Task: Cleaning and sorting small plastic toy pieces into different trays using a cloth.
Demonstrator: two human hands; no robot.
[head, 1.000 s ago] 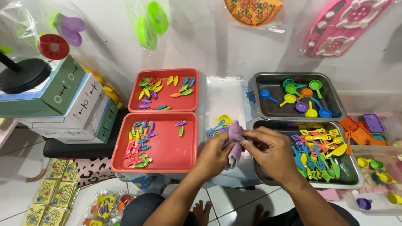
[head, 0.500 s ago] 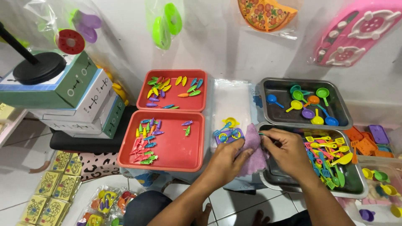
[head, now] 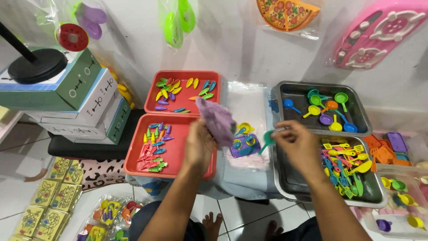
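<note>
From the remote station I recorded that the left hand (head: 199, 145) had lifted the purple piece (head: 217, 120) clear, grip closed on it above the red tray (head: 174, 165), while the right hand (head: 299, 143), earlier beside it, now pinched a teal spoon (head: 268, 139) at the steel tray (head: 285, 178).

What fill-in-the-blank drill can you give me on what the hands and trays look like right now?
1. The left hand holds up a soft ____ piece.
2. The right hand pinches a small ____ toy ladle.
3. The two trays left of the hands are ____.
4. The toy ladles lie in a ____ metal tray.

Missing words: purple; green; red; grey
</note>
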